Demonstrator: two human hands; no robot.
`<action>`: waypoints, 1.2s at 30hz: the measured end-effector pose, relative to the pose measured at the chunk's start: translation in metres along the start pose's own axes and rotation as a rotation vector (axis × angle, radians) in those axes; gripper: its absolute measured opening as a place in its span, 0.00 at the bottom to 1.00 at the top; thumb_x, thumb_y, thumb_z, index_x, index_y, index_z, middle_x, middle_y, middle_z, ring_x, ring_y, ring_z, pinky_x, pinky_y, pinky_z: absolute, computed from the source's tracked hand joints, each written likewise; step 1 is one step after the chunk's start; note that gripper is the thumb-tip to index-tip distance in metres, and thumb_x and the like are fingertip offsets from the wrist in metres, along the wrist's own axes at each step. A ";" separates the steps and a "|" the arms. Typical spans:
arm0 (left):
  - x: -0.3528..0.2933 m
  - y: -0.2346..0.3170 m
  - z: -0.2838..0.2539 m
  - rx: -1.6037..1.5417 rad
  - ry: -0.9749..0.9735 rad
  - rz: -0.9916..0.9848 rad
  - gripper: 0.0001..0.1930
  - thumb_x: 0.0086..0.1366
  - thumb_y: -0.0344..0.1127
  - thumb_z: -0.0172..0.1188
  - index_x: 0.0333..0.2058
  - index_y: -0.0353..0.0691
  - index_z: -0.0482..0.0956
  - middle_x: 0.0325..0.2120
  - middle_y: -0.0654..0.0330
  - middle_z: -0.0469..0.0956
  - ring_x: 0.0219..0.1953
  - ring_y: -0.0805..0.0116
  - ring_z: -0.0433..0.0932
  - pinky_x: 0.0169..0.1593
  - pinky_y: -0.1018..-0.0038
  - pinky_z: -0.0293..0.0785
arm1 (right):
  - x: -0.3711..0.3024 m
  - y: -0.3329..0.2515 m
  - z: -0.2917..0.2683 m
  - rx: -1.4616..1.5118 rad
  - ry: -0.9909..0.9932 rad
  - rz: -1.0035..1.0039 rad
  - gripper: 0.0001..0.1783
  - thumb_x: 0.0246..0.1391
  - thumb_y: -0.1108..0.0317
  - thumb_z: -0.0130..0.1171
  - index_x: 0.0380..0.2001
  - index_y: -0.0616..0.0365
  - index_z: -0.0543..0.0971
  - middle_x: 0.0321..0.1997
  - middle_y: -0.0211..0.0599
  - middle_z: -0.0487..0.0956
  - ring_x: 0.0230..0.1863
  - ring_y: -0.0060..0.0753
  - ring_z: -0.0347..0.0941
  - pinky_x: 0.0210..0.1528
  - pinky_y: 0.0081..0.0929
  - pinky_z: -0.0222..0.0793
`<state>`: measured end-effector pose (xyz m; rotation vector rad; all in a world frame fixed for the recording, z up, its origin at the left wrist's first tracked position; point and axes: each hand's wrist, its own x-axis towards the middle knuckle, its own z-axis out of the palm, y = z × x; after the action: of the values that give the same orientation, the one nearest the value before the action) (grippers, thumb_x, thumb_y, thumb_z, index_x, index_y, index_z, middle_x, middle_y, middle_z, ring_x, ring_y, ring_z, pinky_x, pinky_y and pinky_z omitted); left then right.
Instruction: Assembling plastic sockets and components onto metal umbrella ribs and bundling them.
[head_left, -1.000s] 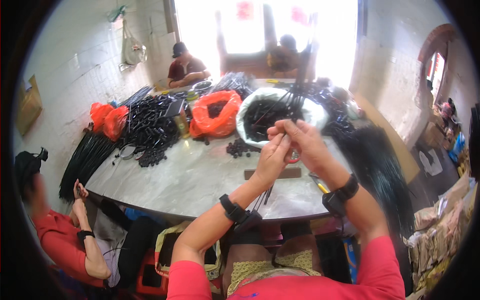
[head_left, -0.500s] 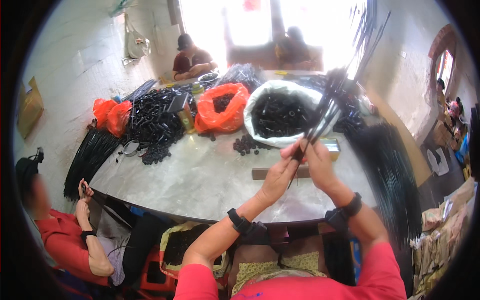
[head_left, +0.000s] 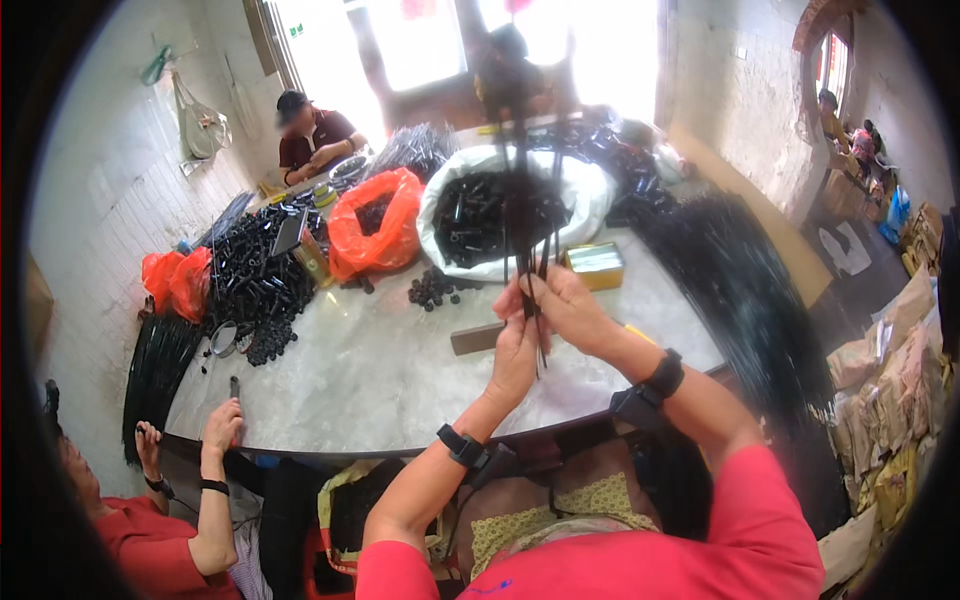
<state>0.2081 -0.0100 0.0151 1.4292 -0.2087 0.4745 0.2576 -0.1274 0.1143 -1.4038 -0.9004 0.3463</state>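
Note:
My left hand (head_left: 514,352) and my right hand (head_left: 573,308) meet over the front of the table, both closed round one bundle of long thin black rods (head_left: 522,215). The rods stand upright and blur toward the top. Their lower ends poke out below my fingers. Just behind my hands is a white sack (head_left: 595,205) full of short black tube-like parts (head_left: 480,225). A yellow tin box (head_left: 597,266) stands close by my right hand. Next to my left hand, a flat brown block (head_left: 476,339) lies on the table.
An orange bag (head_left: 375,250), a heap of black parts (head_left: 255,255) and small black caps (head_left: 432,290) cover the left and middle. Long black rods (head_left: 745,290) hang over the right edge. A co-worker in red (head_left: 165,540) sits at left, another person (head_left: 312,145) across the table.
My view has turned right. The rods swung from a rightward slant to upright, still in both hands. The co-worker at left has reached a hand onto the table edge.

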 end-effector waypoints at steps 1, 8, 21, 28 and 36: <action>-0.003 -0.002 -0.002 -0.009 -0.008 -0.082 0.12 0.76 0.38 0.44 0.41 0.36 0.71 0.24 0.65 0.70 0.25 0.76 0.70 0.31 0.79 0.70 | 0.005 0.011 0.002 0.153 0.017 -0.014 0.16 0.72 0.61 0.40 0.40 0.60 0.73 0.37 0.37 0.81 0.39 0.25 0.78 0.45 0.26 0.76; -0.025 0.070 0.010 -0.310 0.001 -0.254 0.15 0.75 0.41 0.45 0.40 0.34 0.73 0.16 0.69 0.63 0.14 0.84 0.57 0.18 0.85 0.52 | -0.001 -0.020 -0.002 0.311 -0.079 0.043 0.19 0.70 0.55 0.44 0.41 0.62 0.74 0.38 0.39 0.82 0.38 0.24 0.79 0.39 0.22 0.76; -0.063 0.096 0.022 -0.174 0.117 -0.218 0.10 0.73 0.37 0.50 0.40 0.37 0.74 0.19 0.63 0.72 0.14 0.83 0.60 0.17 0.84 0.50 | -0.025 -0.021 -0.003 0.082 0.379 -0.089 0.11 0.58 0.63 0.64 0.32 0.60 0.77 0.25 0.29 0.80 0.24 0.14 0.76 0.20 0.12 0.67; -0.068 0.096 0.025 -0.195 0.207 -0.206 0.09 0.73 0.37 0.51 0.36 0.38 0.73 0.20 0.61 0.74 0.14 0.81 0.61 0.17 0.85 0.52 | -0.032 -0.023 0.003 0.039 0.409 -0.064 0.13 0.61 0.61 0.61 0.31 0.60 0.75 0.23 0.28 0.78 0.22 0.13 0.74 0.20 0.12 0.69; -0.070 0.095 0.021 -0.102 0.239 -0.187 0.08 0.74 0.35 0.50 0.34 0.38 0.71 0.20 0.63 0.73 0.14 0.83 0.60 0.18 0.83 0.52 | -0.036 -0.020 0.010 0.086 0.362 -0.089 0.12 0.64 0.62 0.56 0.32 0.59 0.73 0.25 0.27 0.77 0.24 0.13 0.74 0.21 0.13 0.70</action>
<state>0.1074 -0.0372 0.0740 1.2660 0.0916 0.4689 0.2217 -0.1493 0.1204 -1.2897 -0.6389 0.0579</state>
